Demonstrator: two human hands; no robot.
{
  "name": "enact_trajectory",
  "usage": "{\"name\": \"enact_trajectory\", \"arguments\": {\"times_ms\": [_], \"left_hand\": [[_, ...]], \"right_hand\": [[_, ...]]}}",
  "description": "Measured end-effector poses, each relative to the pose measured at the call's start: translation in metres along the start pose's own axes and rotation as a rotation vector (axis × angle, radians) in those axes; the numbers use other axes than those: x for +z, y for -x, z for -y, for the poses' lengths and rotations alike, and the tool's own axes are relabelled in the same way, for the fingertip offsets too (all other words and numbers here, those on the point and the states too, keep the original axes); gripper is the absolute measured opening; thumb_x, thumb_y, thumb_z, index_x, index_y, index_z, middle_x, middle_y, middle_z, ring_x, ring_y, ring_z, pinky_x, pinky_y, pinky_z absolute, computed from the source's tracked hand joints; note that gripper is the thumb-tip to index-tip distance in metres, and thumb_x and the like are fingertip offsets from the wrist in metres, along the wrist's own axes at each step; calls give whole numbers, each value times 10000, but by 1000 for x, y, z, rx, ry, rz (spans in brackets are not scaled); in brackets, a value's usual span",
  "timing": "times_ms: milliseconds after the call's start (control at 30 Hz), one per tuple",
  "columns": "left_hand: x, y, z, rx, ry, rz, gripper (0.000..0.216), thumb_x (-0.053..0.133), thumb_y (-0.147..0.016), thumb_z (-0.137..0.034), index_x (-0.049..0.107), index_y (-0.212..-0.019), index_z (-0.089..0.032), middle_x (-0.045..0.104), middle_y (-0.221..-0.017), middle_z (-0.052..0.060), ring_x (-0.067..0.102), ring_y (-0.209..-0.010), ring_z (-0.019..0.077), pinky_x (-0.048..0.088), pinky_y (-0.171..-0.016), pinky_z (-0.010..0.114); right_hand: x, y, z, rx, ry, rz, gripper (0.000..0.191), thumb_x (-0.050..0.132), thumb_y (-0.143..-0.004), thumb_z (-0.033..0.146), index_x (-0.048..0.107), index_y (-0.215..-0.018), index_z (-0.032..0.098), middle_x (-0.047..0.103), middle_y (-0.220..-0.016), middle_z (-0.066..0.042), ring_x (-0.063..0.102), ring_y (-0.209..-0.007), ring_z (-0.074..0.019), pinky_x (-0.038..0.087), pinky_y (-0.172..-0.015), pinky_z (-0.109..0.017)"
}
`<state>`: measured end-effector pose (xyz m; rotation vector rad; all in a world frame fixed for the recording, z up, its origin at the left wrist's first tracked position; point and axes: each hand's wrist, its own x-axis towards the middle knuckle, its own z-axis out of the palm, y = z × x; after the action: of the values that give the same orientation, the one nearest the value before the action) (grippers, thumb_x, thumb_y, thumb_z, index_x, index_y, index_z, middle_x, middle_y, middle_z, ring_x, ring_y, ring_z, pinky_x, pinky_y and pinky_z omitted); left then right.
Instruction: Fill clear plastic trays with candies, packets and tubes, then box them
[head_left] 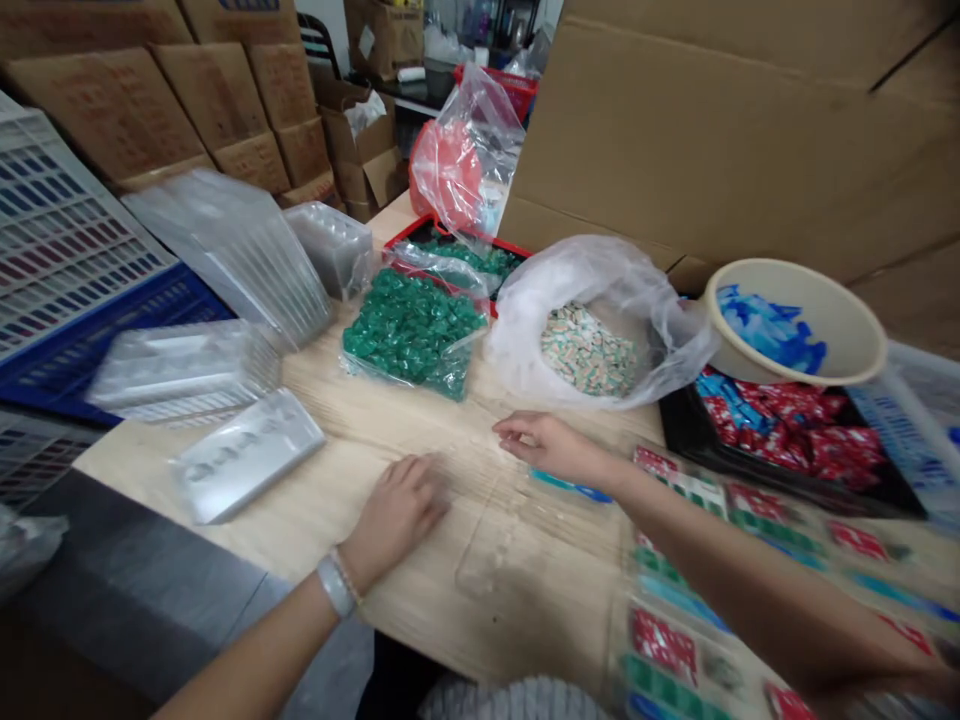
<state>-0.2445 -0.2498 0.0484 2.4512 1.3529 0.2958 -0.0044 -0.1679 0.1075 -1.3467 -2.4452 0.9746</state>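
Note:
A clear plastic tray (491, 545), hard to see against the wood, lies on the table between my hands. My left hand (401, 515) is at the left of this tray, palm down and blurred by motion, its fingers loosely spread with nothing seen in them. Above the tray's far end is my right hand (551, 445), fingers pointing left and slightly bent, no object visible between them. Under my right wrist lies a blue toothbrush-like piece (574, 487), partly covered by the arm. Filled packs (664, 640) with red sachets and green pieces lie beneath and beside my right forearm.
Stacked clear trays (187, 365) and a single tray (247, 455) stand left. Behind are a bag of green pieces (409, 330), a white bag (525, 320) of small printed pieces, a beige basin (862, 330) with blue items, and a black tray (892, 495) of red sachets.

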Motion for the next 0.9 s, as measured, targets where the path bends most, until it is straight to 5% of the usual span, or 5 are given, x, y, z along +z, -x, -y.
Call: {"name": "enact_trajectory", "arguments": {"times_ms": [200, 333, 467, 667, 900], "left_hand": [[16, 56, 0, -169, -168, -64, 279, 499, -762, -357, 586, -995, -230, 472, -1218, 101, 421, -1079, 277, 377, -873, 426], [25, 70, -14, -225, -186, -126, 309, 502, -746, -397, 587, -995, -235, 512, -1167, 110, 458, -1030, 274, 406, -828, 419], [27, 75, -14, -196, -184, -147, 375, 507, -731, -437, 562, -1060, -265, 506, -1195, 92, 462, -1053, 272, 401, -846, 419], [32, 68, -17, 43, -173, -130, 637, 524, -688, -523, 406, -1253, -253, 323, -1362, 89, 292, -1231, 296, 324, -949, 445], [34, 66, -7, 7, -260, -161, 668, 522, -691, -512, 365, -1284, -250, 336, -1351, 101, 334, -1210, 299, 368, -915, 436]], "right_hand": [[65, 68, 24, 52, 377, 131, 250, 475, -803, 265, 584, -1008, 174, 574, -1028, -98, 503, -942, -207, 391, -817, -340], [112, 88, 37, -22, 416, 168, 534, 584, -715, 420, 457, -1197, 229, 444, -1245, -95, 407, -1075, -259, 347, -862, -402], [98, 59, 29, -62, 394, 98, 487, 450, -786, 484, 453, -1203, 230, 444, -1253, -88, 425, -1044, -239, 337, -866, -392], [73, -18, 2, 375, 535, -149, 529, 426, -814, 407, 389, -1254, 116, 352, -1310, -178, 345, -1154, -278, 302, -918, -411], [108, 6, 18, 209, 426, -56, 501, 446, -807, 393, 419, -1241, 145, 392, -1309, -107, 352, -1163, -256, 306, -946, -397]]}}
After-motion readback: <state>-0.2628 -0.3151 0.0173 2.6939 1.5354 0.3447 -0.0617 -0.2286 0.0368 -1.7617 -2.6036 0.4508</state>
